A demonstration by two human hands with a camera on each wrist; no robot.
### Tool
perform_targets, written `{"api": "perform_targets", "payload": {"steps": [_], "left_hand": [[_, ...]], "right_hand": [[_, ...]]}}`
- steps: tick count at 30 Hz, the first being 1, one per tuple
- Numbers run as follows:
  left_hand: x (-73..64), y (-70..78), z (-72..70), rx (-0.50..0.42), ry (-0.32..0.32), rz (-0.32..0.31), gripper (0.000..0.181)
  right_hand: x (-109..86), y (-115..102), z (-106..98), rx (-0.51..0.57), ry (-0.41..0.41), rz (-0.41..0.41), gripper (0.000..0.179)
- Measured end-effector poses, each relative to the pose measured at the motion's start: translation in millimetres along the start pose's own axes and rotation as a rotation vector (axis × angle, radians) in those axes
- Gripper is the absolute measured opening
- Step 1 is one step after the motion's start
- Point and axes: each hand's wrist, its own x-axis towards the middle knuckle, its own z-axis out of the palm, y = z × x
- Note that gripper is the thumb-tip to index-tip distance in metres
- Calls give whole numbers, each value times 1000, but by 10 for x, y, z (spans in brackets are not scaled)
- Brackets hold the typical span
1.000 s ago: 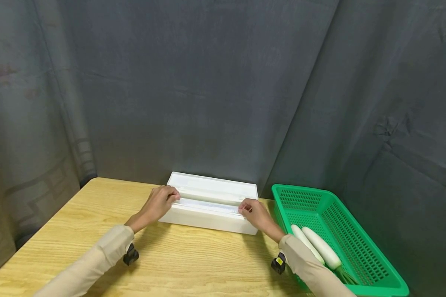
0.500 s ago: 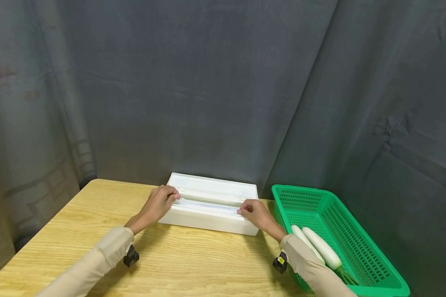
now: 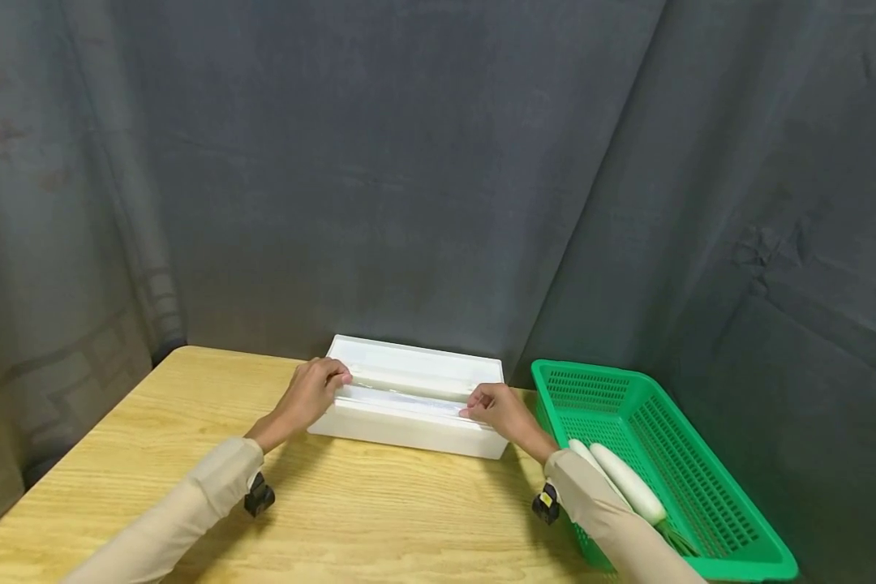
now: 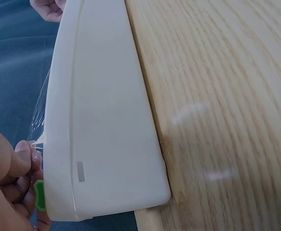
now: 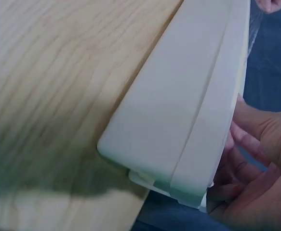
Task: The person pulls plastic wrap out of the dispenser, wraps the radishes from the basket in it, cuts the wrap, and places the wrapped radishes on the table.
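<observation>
A white cling film dispenser (image 3: 409, 431) stands on the table with its long lid (image 3: 416, 357) tipped back. Clear cling film (image 4: 38, 113) stretches up from its opening in the left wrist view. My left hand (image 3: 312, 392) pinches the film between thumb and fingertips at the dispenser's left end. Beside those fingers, a small green tab (image 4: 40, 195) sticks out by the dispenser. Toward the right end, my right hand (image 3: 502, 412) pinches the film's edge, thumb and fingers close over the opening. In the right wrist view, the dispenser's front wall (image 5: 164, 96) partly hides the right fingertips.
On the right is a green slotted basket (image 3: 708, 442) with two white radishes (image 3: 631, 483) lying in it, partly behind the right sleeve (image 3: 613, 519). A grey curtain (image 3: 380, 178) hangs right behind the wooden table (image 3: 409, 519).
My right fingertips have slid slightly left along the dispenser's opening. The left fingertips have risen a little, and the film's edge shows lifted between the hands. The dispenser stays in place.
</observation>
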Motion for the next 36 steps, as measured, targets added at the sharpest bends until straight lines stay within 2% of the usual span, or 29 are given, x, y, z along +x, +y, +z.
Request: {"api": "perform_targets", "payload": {"steps": [3,10,18,22,28,33,36], "left_hand": [[-6,2,15,2,-9,-2,11],[8,-9,64,5,-8,25,11],[8,-11,73,50,32,73,10],[11,-11,99,59,35,118,10],[-8,-30,98,48,46,111,9],[-43,-62,32,30,44,108,6],[-34,-76,48,4,22,106,7]], "right_hand": [[17,17,6,-69,-16,-34,15],[13,-35,-27,-246,-37,-204,18],[-41,-114,-43,-434,-19,-203,25],[-67,-100,-75,-402,-4,-206,25],[-58,-56,-88,-321,-38,-181,7],[26,-31,-35,-324,-71,-276,8],[30,-36,-39,-359,-69,-342,14]]}}
